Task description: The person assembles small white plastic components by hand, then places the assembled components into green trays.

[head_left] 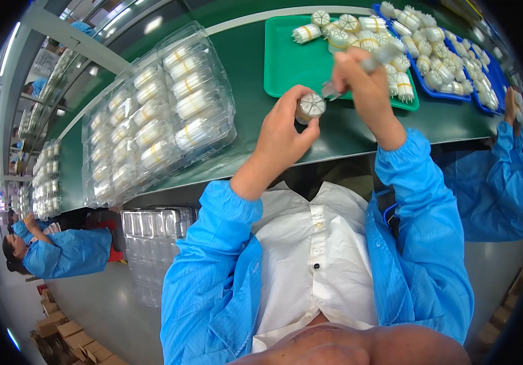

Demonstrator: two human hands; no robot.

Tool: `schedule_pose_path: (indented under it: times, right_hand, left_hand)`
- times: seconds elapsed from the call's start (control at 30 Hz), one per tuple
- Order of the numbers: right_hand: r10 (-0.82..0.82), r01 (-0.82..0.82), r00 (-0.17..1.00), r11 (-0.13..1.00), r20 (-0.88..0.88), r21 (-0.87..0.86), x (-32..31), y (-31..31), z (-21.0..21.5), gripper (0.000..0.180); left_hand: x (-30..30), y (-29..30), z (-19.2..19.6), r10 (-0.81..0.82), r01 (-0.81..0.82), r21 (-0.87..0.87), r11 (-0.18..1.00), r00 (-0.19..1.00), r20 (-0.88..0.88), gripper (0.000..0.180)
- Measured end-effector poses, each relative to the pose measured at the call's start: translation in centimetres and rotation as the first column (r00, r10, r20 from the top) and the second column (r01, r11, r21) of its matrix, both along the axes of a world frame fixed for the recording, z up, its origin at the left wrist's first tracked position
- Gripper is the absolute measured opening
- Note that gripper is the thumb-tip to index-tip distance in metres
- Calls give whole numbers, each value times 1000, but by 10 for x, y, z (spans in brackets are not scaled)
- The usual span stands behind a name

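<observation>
Trays (292, 64) hold white cylinders (369, 42); left fingers (287, 102) grip another cylinder (312, 106), right fingers (350, 68) a tool (383, 55).

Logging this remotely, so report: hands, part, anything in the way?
Left hand holding white cylinder. Right hand gripping grey tool close beside it. Nothing visibly between them.

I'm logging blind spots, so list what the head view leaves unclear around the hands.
All in the head view:
White cylinder, far end: turned away, within the left hand.
Grey tool, exact kind: blurred, partly covered by the right hand.
Green tray: part blocked by that hand and tool.
</observation>
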State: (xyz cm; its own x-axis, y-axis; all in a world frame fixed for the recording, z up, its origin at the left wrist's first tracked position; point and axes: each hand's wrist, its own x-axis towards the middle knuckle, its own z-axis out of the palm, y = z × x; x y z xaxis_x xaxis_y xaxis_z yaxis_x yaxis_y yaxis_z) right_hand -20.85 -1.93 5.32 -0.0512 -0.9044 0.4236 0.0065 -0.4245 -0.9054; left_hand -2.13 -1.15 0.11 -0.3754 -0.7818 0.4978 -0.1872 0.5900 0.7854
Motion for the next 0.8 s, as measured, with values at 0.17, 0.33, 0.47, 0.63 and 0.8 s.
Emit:
schedule_pose_path:
  times: [0.17, 0.33, 0.47, 0.63, 0.8]
  right_hand:
    - [-147, 156, 984, 985, 101, -80, -17, 41, -14, 33]
    - [-230, 132, 919, 945, -320, -299, -24, 53, -45, 31]
    - [-198, 125, 921, 966, -336, -227, -23, 49, -58, 31]
    - [-212, 171, 939, 971, -270, -167, -27, 34, -62, 30]
    - [-266, 186, 911, 947, -313, -263, -29, 32, -56, 29]
  left_hand:
    - [53, 40, 68, 438, -261, -687, 678, 894, 93, 56]
    - [117, 20, 78, 630, -296, -632, 717, 663, 404, 43]
    - [112, 16, 72, 705, -261, -707, 657, 543, 456, 31]
    - [21, 7, 68, 499, -184, -738, 650, 836, 230, 22]
    - [-104, -76, 38, 362, -190, -408, 893, 843, 398, 39]
